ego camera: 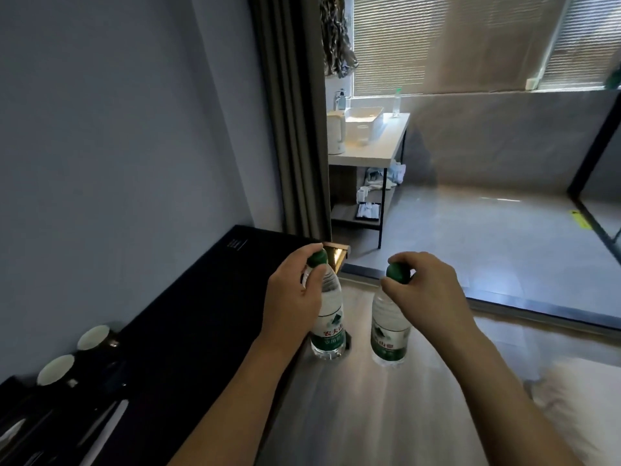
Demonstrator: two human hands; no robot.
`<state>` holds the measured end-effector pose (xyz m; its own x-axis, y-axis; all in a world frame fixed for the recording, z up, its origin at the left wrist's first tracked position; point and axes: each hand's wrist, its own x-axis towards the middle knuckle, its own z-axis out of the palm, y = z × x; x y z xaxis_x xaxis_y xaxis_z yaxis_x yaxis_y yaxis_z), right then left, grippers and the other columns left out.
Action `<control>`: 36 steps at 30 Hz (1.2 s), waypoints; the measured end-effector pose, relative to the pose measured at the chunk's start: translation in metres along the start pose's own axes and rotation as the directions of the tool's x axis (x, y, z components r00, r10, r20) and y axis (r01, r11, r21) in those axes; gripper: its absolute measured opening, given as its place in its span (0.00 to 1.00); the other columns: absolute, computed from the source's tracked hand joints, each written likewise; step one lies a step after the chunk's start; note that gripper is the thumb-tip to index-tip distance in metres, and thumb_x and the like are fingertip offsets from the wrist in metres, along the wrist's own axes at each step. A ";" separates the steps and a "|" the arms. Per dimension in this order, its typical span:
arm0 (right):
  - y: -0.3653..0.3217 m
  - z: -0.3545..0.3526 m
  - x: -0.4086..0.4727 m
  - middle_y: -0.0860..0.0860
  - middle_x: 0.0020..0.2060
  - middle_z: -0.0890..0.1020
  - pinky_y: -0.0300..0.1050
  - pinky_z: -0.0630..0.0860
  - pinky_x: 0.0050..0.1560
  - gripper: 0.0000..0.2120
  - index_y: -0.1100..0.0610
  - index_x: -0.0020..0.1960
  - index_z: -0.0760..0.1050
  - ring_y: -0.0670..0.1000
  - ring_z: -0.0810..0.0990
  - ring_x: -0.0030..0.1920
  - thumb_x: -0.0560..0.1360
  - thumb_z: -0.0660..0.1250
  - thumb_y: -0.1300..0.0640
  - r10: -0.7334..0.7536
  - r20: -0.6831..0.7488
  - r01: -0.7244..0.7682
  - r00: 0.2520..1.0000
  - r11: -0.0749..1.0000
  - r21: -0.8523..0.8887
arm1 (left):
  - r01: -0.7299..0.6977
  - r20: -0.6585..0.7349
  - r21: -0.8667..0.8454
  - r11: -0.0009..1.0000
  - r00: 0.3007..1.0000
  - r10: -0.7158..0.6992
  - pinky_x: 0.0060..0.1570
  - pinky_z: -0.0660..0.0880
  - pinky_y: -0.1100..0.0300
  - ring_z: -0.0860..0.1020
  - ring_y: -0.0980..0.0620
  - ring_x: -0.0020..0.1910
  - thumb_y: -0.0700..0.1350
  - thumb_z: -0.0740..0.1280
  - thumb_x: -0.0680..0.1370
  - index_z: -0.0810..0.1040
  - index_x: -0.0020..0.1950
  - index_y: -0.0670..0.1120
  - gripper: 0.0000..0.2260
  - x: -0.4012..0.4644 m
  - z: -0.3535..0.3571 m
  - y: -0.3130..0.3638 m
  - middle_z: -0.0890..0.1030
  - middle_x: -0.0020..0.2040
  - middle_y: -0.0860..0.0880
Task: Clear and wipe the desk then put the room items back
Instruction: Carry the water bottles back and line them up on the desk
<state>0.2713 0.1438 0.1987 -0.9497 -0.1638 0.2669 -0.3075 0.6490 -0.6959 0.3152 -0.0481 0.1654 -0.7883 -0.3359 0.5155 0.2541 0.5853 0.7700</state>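
Left hand (295,290) pinching left bottle (327,321) by its cap, hanging past the dark counter (188,297) right edge, right hand (433,290) pinching right bottle (389,327) over open floor (470,230)

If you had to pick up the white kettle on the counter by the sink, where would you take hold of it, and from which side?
Judging from here, take the kettle by its handle, the loop that seems to run down its left edge. It stands upright near the counter's front corner, with the basin close on its right, so come in from the left front and curl the fingers through the loop.
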 end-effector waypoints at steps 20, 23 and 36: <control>-0.070 0.246 0.290 0.50 0.58 0.77 0.42 0.72 0.55 0.16 0.53 0.61 0.77 0.51 0.76 0.57 0.73 0.70 0.56 -0.404 0.503 0.377 0.764 0.912 0.161 | 0.364 -0.436 0.169 0.916 0.861 -0.262 0.60 0.77 0.52 0.78 0.60 0.58 0.41 0.68 0.79 0.77 0.63 0.52 0.14 0.159 -0.044 -0.198 0.79 0.58 0.61; -0.088 0.284 0.310 0.50 0.56 0.77 0.41 0.72 0.53 0.16 0.54 0.60 0.77 0.50 0.77 0.54 0.73 0.71 0.57 -0.492 0.586 0.428 0.644 0.866 0.257 | 0.461 -0.535 0.223 0.859 0.794 -0.287 0.61 0.76 0.54 0.78 0.62 0.58 0.41 0.68 0.78 0.78 0.61 0.52 0.13 0.163 -0.059 -0.208 0.79 0.56 0.61; -0.207 0.464 0.314 0.49 0.54 0.77 0.40 0.70 0.54 0.14 0.53 0.57 0.77 0.48 0.76 0.54 0.72 0.68 0.61 -0.713 0.694 0.535 0.098 0.626 0.568 | 0.765 -0.842 0.262 0.588 0.479 -0.248 0.55 0.79 0.55 0.80 0.61 0.53 0.44 0.69 0.78 0.77 0.63 0.52 0.14 0.138 -0.136 -0.256 0.81 0.54 0.59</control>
<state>0.0087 -0.3861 0.1173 0.0851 -0.9946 0.0600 -0.7341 -0.1033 -0.6711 0.2172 -0.3444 0.0910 0.0306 -0.9276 0.3723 -0.6006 0.2807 0.7487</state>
